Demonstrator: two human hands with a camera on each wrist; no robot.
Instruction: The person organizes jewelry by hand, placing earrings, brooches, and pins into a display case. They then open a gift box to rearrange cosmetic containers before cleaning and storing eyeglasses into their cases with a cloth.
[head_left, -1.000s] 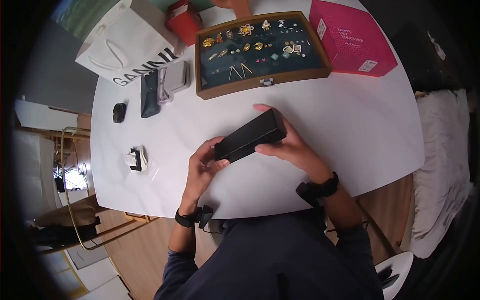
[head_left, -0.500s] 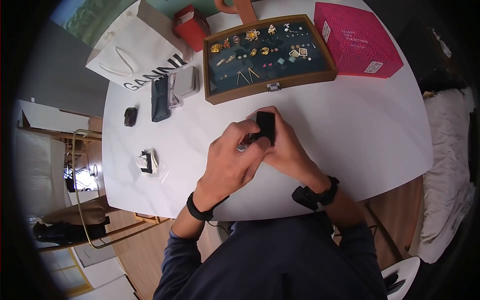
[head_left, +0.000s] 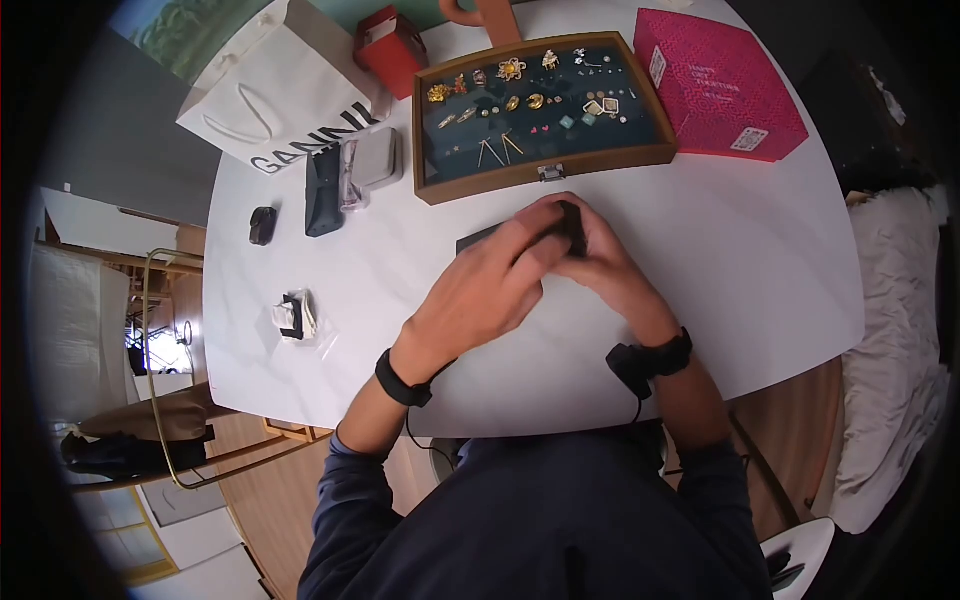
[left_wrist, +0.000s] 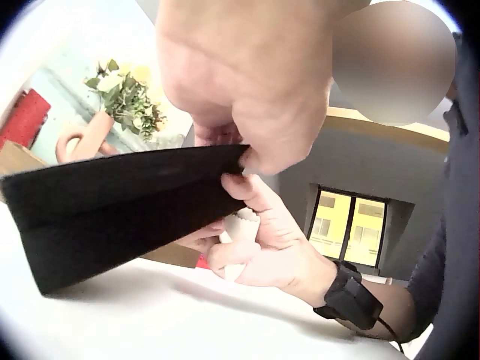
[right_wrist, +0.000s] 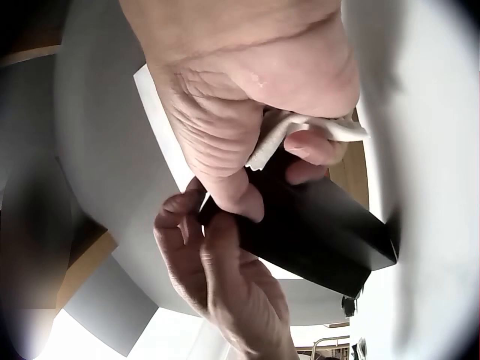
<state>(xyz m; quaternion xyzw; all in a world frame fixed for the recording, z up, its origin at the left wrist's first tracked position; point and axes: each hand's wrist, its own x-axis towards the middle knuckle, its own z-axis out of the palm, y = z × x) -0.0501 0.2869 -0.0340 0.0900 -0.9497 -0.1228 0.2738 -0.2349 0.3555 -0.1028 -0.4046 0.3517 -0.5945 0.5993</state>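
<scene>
Both hands meet at a long black case in front of the jewelry box, partly hidden behind the left hand in the head view. My left hand pinches its edge near the right end. There, my right hand also grips the case, thumb pressed on its dark side. In the left wrist view the case stretches out flat-sided with a crease along it. Curled right fingers also hold a small off-white cloth against the palm; the right wrist view shows this cloth beside the case.
A glass-topped jewelry box spans the back, a pink box to its right. At left stand a white paper bag, a red box, a dark blue case, a small dark pouch and a plastic-wrapped bundle.
The case was held at both ends, then turned end-on; now it lies crosswise, extending left. My left hand has crossed over to its right end, beside my right hand.
</scene>
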